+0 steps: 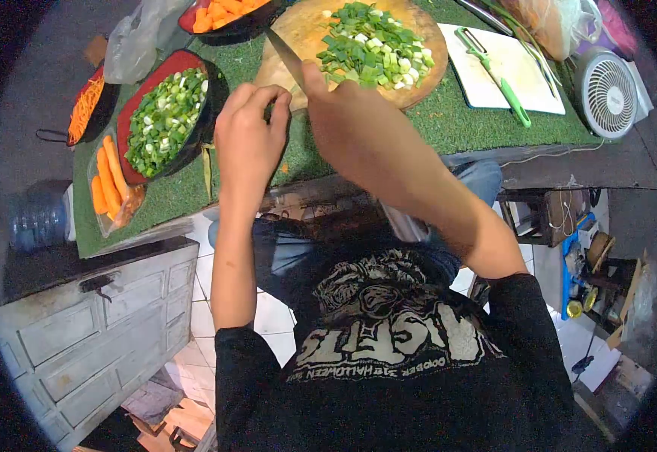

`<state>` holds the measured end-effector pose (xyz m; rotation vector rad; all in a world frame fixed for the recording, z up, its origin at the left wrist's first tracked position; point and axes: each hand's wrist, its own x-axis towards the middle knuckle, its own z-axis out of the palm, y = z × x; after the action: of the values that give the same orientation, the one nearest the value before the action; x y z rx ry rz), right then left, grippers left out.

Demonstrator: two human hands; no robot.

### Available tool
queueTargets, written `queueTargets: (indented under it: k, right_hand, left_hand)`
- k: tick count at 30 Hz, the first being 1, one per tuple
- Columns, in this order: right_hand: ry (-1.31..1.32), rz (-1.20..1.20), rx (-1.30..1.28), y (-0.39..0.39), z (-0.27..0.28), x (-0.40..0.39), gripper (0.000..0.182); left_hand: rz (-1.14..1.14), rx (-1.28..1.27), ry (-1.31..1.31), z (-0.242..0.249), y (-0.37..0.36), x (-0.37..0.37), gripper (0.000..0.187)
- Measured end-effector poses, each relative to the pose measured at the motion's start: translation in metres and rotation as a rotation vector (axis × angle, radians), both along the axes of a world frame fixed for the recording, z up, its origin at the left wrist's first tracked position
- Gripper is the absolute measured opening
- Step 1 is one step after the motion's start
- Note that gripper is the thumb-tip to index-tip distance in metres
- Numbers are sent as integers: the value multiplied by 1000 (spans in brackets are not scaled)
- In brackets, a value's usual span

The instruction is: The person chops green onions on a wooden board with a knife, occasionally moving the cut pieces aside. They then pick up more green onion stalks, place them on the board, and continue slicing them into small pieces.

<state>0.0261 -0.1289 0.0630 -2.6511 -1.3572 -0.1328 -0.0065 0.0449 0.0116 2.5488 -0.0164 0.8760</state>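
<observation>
My right hand (339,113) grips a knife (286,56), its handle hidden in the fist and its blade pointing up and left over the round wooden cutting board (291,34). Chopped green onion (377,49) lies heaped on the board, to the right of the blade. Close to the board's lower left edge is my left hand (249,124). Its fingers are curled towards the thumb, and whatever they hold, if anything, is hidden. Left of that hand stands a dark bowl with a red inside (129,102), filled with more chopped green onion (166,120).
Whole carrots (107,181) lie in plastic at the left edge. Shredded carrot (87,105) and carrot chunks (223,13) fill other containers. On the right, a green peeler (494,75) rests on a white board (464,71), beside a small fan (607,94). Green turf (185,203) covers the table.
</observation>
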Motion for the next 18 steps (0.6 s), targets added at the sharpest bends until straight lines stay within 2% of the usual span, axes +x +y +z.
queueTargets:
  k: [2,4,6,8,11,14,16,18]
  right_hand:
    - [36,-20,75,0,-3,5,61]
    - [-23,-36,149,-9,-8,8,51]
    - [51,-70,161,-17,1,3,56]
    - [120,-106,177,-22,9,1,60]
    - [40,-5,182,-24,8,-2,55]
    - [24,13,47,-23,6,-6,59]
    - [-68,140,-82,-25,11,-6,62]
    - [-39,93,-30,-24,5,-10,62]
  left_hand:
    - [3,-20,12,2,-2,2,10]
    - [12,-48,27,2,-5,4,10]
    - [-46,-40,-33,2,-6,10,11]
    - [-12,-51,-20,6,-7,8,11]
    - [36,-74,34,9,-6,-1,12]
    - [46,-85,60,7,-5,-3,12]
    - [40,-86,50,5,-5,-2,12]
    - [41,-82,73,5,-6,0,12]
